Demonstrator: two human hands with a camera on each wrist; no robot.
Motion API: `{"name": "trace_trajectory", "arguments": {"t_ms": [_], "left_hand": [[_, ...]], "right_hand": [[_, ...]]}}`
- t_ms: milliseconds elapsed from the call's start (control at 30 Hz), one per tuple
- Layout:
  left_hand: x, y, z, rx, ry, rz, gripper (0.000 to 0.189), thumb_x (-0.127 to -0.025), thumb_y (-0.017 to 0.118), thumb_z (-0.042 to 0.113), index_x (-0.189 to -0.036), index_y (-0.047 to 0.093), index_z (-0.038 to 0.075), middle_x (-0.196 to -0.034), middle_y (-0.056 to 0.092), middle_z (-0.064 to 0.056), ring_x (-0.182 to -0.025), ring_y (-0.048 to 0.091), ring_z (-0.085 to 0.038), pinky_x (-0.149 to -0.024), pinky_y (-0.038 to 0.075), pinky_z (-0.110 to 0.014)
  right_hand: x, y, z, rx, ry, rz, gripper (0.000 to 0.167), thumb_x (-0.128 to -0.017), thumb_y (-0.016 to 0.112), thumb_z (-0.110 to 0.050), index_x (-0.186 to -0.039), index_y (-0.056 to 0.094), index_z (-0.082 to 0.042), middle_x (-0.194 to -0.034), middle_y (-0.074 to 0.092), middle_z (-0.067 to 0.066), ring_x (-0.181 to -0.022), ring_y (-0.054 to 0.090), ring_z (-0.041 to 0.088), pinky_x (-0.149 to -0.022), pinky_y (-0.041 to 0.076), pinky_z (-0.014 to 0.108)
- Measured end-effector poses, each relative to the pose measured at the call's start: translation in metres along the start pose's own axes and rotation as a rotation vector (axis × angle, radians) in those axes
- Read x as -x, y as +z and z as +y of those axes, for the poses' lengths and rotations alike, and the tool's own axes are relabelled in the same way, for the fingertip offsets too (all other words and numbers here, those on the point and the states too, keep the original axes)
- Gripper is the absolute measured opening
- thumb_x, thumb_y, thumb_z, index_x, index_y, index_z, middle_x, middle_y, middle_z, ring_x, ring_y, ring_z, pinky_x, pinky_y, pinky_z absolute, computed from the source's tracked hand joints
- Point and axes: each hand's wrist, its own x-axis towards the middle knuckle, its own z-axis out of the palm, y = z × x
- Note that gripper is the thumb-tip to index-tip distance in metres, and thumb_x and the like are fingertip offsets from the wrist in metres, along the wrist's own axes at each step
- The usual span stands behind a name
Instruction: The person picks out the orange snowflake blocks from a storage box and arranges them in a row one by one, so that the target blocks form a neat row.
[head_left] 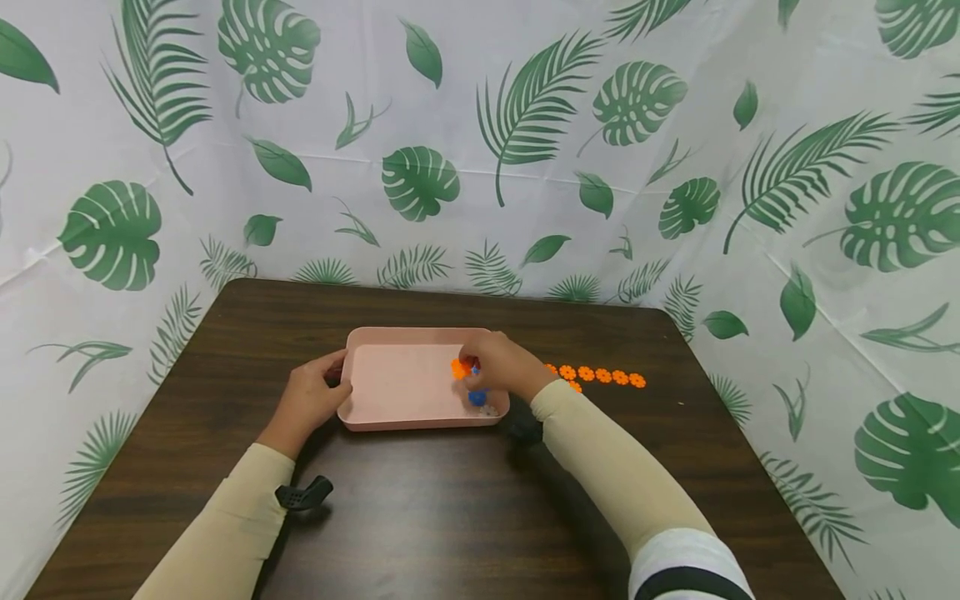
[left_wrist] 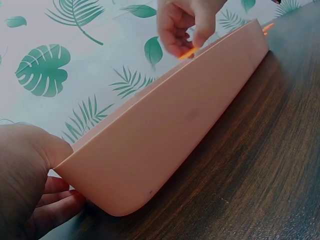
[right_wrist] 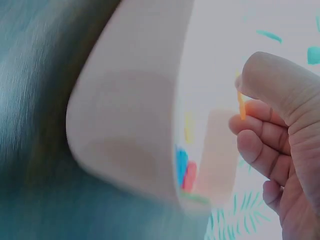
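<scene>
A shallow pink tray [head_left: 401,379] rests on the dark table. At its left end my left hand [head_left: 309,396] grips the wall; in the left wrist view the thumb lies at the rim and the fingers are outside, beneath it. Over the tray's right part, my right hand [head_left: 498,362] pinches a thin orange flower-shaped piece [head_left: 459,369] between thumb and fingers, seen edge-on in the right wrist view. Below that hand, blue pieces [head_left: 477,398] and small pale pieces [head_left: 489,410] lie in the tray's right end. The right wrist view also shows a red piece [right_wrist: 190,175] there, blurred.
To the right of the tray, several orange flower-shaped pieces [head_left: 603,376] lie in a row, with another [head_left: 575,387] just in front, partly behind my right forearm. A leaf-patterned cloth [head_left: 450,233] hangs behind the table [head_left: 420,508]. Black devices [head_left: 303,494] are worn at my wrists.
</scene>
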Motion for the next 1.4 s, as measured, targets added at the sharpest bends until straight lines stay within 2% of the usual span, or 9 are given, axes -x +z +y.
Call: {"name": "trace_trajectory", "arguments": {"t_ms": [167,333,633,800,933,1167,1400], "left_hand": [[0.0,-0.001,0.0,-0.001,0.006,0.002,0.059,-0.092,0.063,0.011,-0.148,0.053,-0.003,-0.123,0.069,-0.025,-0.114,0.065,-0.04,-0.1,0.052,-0.057],[0.0,-0.002,0.0,0.003,-0.005,0.0,0.059,-0.092,0.064,0.012,-0.149,0.052,-0.003,-0.124,0.069,-0.025,-0.114,0.065,-0.04,-0.101,0.052,-0.057],[-0.001,-0.003,0.0,0.004,-0.018,-0.005,0.061,-0.092,0.063,0.014,-0.149,0.052,-0.002,-0.125,0.068,-0.025,-0.114,0.064,-0.04,-0.1,0.052,-0.057],[0.0,-0.003,0.001,0.002,-0.013,-0.006,0.06,-0.092,0.063,0.014,-0.149,0.052,-0.002,-0.126,0.068,-0.026,-0.115,0.064,-0.04,-0.101,0.051,-0.057],[-0.001,-0.003,0.002,-0.001,-0.006,-0.008,0.06,-0.092,0.063,0.013,-0.149,0.052,-0.003,-0.126,0.068,-0.026,-0.116,0.064,-0.04,-0.102,0.051,-0.057],[0.0,-0.002,0.003,-0.009,-0.003,-0.008,0.06,-0.092,0.063,0.013,-0.149,0.052,-0.003,-0.126,0.068,-0.026,-0.115,0.064,-0.04,-0.1,0.052,-0.057],[0.001,0.0,0.003,0.002,0.007,0.0,0.059,-0.092,0.064,0.011,-0.148,0.053,-0.004,-0.124,0.069,-0.025,-0.114,0.065,-0.04,-0.099,0.053,-0.056]], "right_hand": [[0.018,-0.011,0.019,-0.084,0.108,0.033,0.03,-0.081,0.087,-0.023,-0.107,0.074,-0.013,-0.089,0.066,-0.006,-0.08,0.06,0.016,-0.074,0.057,0.026],[0.041,-0.026,0.04,-0.116,0.216,0.055,0.028,-0.08,0.085,-0.019,-0.105,0.075,-0.012,-0.087,0.067,-0.003,-0.079,0.061,0.02,-0.071,0.058,0.03],[0.1,-0.047,0.096,-0.067,0.305,0.093,0.024,-0.085,0.079,-0.019,-0.106,0.074,-0.008,-0.095,0.07,0.004,-0.084,0.061,0.022,-0.078,0.057,0.041],[0.132,-0.049,0.122,-0.038,0.357,0.105,0.027,-0.086,0.079,-0.02,-0.108,0.074,-0.004,-0.095,0.07,0.007,-0.084,0.063,0.023,-0.079,0.057,0.044],[0.152,-0.045,0.139,-0.056,0.415,0.119,0.029,-0.086,0.079,-0.019,-0.108,0.074,-0.002,-0.094,0.071,0.007,-0.084,0.064,0.022,-0.079,0.058,0.045],[0.17,-0.035,0.156,-0.071,0.449,0.142,0.032,-0.084,0.079,-0.017,-0.109,0.073,0.002,-0.094,0.071,0.009,-0.084,0.065,0.024,-0.081,0.058,0.047],[0.173,-0.024,0.159,-0.084,0.484,0.132,0.028,-0.083,0.079,-0.017,-0.103,0.072,0.0,-0.09,0.07,0.008,-0.08,0.063,0.022,-0.076,0.058,0.044]]}}
